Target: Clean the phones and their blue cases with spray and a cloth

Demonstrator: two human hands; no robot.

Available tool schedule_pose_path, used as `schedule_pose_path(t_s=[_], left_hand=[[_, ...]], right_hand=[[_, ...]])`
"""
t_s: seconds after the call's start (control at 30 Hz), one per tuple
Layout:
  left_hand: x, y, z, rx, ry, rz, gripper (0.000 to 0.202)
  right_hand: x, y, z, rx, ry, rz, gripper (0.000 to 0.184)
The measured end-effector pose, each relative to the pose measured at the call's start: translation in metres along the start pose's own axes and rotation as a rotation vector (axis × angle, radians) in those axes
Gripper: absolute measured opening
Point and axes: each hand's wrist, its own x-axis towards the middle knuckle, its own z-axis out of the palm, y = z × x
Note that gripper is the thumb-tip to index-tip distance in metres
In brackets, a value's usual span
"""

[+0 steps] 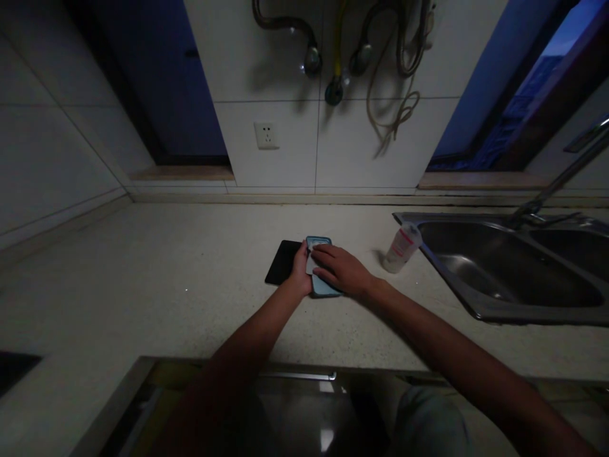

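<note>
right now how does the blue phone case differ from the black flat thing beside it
The blue phone case is light blue; the black flat thing is dark. The blue phone case is handled: the left hand grips its edge, the right hand presses a pale wipe on it; the black flat thing lies mostly bare. Both lie flat on the counter, side by side.

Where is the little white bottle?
In the head view, the little white bottle sits on the counter, right of centre, between the right hand, which rests on the blue phone, and the sink.
</note>
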Motion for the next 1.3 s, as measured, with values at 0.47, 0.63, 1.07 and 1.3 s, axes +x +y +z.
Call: schedule_pose_path(t_s=[0.47, 0.63, 1.07, 1.3], left_hand=[[-0.004, -0.010, 0.006, -0.086, -0.123, -0.044, 0.045], [0.001, -0.011, 0.001, -0.136, -0.147, -0.044, 0.050], [-0.009, 0.012, -0.002, -0.168, -0.112, 0.028, 0.074], [-0.007, 0.012, -0.005, -0.173, -0.116, 0.077, 0.067]], right_hand=[[-0.010, -0.005, 0.014, -0.139, -0.012, 0.155, 0.055], [-0.012, -0.007, 0.018, -0.093, -0.051, 0.114, 0.056], [-0.009, -0.017, -0.022, 0.051, -0.120, -0.384, 0.027], [-0.012, 0.005, -0.035, -0.192, -0.060, -0.258, 0.022]])
